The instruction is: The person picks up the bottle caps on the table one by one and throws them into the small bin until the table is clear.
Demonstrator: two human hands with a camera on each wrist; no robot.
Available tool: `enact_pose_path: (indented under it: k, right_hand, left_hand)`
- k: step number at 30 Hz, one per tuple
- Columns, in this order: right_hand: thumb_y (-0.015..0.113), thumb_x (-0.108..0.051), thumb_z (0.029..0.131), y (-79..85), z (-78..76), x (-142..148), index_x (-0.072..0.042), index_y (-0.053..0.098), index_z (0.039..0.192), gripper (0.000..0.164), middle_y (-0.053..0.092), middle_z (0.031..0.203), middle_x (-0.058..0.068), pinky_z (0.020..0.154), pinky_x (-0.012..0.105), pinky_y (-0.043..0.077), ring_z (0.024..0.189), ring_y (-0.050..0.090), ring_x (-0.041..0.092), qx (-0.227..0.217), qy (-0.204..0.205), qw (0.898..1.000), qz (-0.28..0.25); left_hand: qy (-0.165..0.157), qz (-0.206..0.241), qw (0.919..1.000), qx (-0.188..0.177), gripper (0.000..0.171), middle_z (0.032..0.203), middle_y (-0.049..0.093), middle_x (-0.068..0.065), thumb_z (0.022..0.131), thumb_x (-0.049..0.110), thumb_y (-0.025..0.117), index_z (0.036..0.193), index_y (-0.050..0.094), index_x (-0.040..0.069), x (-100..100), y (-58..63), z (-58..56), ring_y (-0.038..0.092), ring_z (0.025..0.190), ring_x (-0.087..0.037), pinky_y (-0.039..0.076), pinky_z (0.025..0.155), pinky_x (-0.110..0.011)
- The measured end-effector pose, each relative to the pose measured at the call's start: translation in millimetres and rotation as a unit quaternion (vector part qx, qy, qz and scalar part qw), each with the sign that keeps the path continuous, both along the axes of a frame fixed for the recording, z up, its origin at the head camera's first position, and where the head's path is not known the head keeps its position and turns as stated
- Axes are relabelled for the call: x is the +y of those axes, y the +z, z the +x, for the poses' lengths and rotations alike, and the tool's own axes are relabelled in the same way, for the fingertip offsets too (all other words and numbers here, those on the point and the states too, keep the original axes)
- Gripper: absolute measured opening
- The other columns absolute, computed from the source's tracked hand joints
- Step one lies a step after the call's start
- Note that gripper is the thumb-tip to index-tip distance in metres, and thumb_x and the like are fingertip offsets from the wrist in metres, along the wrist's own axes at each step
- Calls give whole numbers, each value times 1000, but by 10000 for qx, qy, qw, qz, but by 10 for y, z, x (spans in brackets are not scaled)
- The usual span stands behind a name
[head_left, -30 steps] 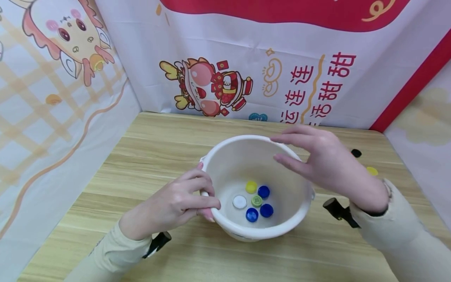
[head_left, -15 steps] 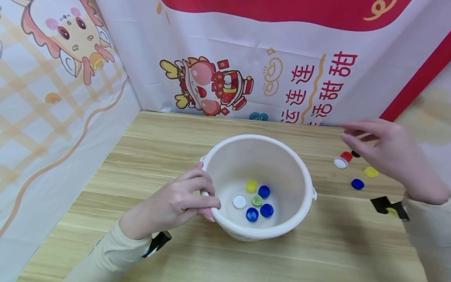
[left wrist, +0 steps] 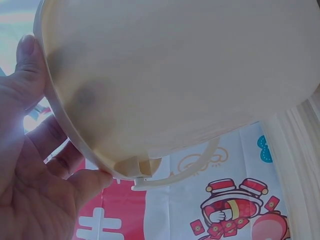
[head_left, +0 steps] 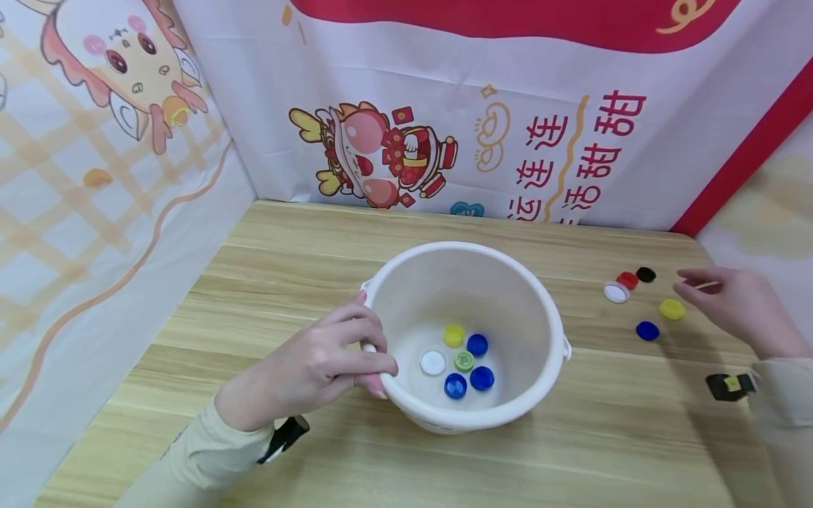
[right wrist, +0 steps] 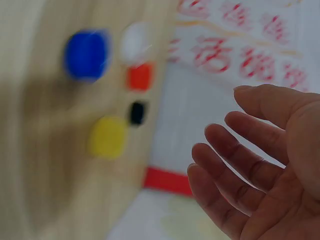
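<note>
Two hands — left hand point(head_left: 317, 360) gripping, right hand point(head_left: 739, 303) relaxed.
The left holds the white bucket's point(head_left: 457, 279) rim, six caps point(head_left: 464, 361) inside; the right hovers near five loose caps point(head_left: 672, 309), yellow, blue, white, red, black — on the wooden table point(head_left: 286, 282).

Right hand point(right wrist: 270, 175) relaxed; blurred on tabletop point(right wrist: 75, 195): blue cap point(right wrist: 86, 55), white cap point(right wrist: 135, 44), red cap point(right wrist: 139, 77), black cap point(right wrist: 137, 113), yellow cap point(right wrist: 108, 137).

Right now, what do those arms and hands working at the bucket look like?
They are a person's: the left hand and right hand wear no gloves. The left sleeve and right sleeve are long and cream-beige. Each wrist carries a small black device: the left device is stubby, the right device has a yellowish patch. No cables show.
</note>
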State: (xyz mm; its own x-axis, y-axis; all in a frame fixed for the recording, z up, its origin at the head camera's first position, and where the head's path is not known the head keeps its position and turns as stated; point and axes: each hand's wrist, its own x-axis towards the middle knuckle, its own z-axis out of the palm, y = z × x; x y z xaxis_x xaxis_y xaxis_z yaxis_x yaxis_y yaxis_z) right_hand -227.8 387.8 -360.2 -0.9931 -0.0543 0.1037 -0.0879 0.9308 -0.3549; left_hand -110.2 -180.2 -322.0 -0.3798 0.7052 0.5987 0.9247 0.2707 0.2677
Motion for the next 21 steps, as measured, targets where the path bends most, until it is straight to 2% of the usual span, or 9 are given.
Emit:
enact_pose_path:
  k: [5,10,15,21]
  right_hand:
    - [60,-38,100,-261,-43,295,15,53,128,60,59,114,37,67,54,56,98,58,54,-489,-155,9987,-66]
    - [56,-49,99,-401,-71,409,15,47,134,73,54,122,39,75,58,53,105,55,56,-1021,-271,9943,-133]
    - [57,-55,96,-504,-101,434,14,47,135,79,52,124,38,76,58,53,106,55,54,-1097,-320,9933,-152]
    - [58,-56,95,-575,-141,473,15,46,135,82,54,119,37,72,53,53,101,57,50,-1144,-388,9927,-33]
  left_hand:
    - [26,24,10000,13,29,96,65,2,92,42,62,96,78,17,-3,8,4,56,104,-20,32,110,-59]
    - [-10,122,9998,129,28,95,64,2,92,41,63,96,77,17,-8,12,2,55,102,-20,32,109,-61]
    - [-19,125,9998,130,25,96,64,2,91,39,65,97,78,17,5,17,0,55,103,-19,32,108,-61]
    - [48,-8,10000,-73,26,97,65,3,91,40,65,98,78,19,17,24,4,55,105,-18,30,110,-60]
